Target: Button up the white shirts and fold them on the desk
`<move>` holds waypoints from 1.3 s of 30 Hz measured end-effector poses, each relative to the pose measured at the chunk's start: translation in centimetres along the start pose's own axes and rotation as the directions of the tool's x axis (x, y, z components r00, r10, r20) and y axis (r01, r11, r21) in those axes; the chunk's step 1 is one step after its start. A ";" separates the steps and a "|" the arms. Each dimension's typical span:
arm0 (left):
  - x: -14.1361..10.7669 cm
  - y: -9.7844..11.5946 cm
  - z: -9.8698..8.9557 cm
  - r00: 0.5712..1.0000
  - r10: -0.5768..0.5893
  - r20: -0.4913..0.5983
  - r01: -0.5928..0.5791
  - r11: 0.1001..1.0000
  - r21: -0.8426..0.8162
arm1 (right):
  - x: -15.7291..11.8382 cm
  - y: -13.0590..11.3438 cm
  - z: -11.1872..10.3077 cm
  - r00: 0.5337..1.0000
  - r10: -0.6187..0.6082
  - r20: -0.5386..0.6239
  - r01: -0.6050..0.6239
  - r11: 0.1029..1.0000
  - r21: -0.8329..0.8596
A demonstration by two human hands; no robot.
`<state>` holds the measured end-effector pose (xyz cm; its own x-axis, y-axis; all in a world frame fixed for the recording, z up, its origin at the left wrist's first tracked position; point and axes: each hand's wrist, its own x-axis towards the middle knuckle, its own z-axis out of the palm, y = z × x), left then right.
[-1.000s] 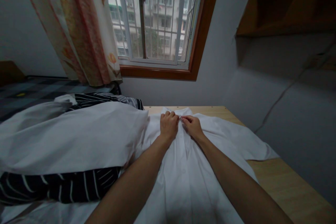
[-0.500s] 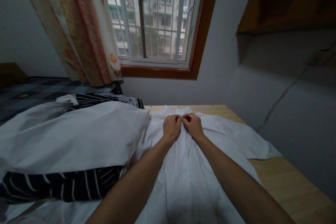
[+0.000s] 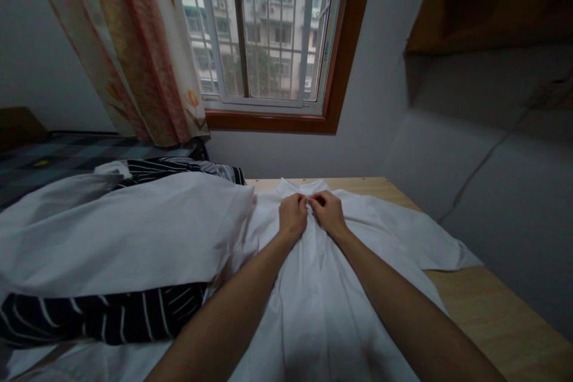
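A white shirt (image 3: 313,292) lies spread out, its collar at the far end and one sleeve reaching to the right. Just below the collar, my left hand (image 3: 293,215) pinches the front of the shirt. My right hand (image 3: 327,210) pinches the cloth right beside it, the fingertips of both hands nearly touching. Whatever small part of the placket sits between the fingertips is too small to make out. Folds run down the shirt from the pinched spot between my forearms.
White cloth (image 3: 134,233) and black striped cloth (image 3: 107,313) are heaped at the left. The wooden tabletop (image 3: 496,304) shows at the right. Behind are a curtain (image 3: 147,54), a barred window (image 3: 268,30) and a wall shelf (image 3: 487,6). A cable hangs on the right wall.
My right hand has shifted slightly left, its fingertips now closer to those of my left hand. The shirt and the heaped cloth lie as before.
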<state>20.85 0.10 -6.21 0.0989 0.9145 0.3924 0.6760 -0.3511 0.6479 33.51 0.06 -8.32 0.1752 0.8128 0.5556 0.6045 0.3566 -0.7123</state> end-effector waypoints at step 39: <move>1.4 -3.2 -2.3 0.949 -0.105 0.298 -0.071 0.848 0.526 | -1.1 1.7 -4.0 0.890 0.357 0.282 -0.071 0.721 -0.689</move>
<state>17.16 2.01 -6.26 0.2401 0.9646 0.1096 0.9499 -0.2567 0.1781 37.46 -2.09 -8.47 0.1529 0.9810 0.1194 0.9589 -0.1181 -0.2580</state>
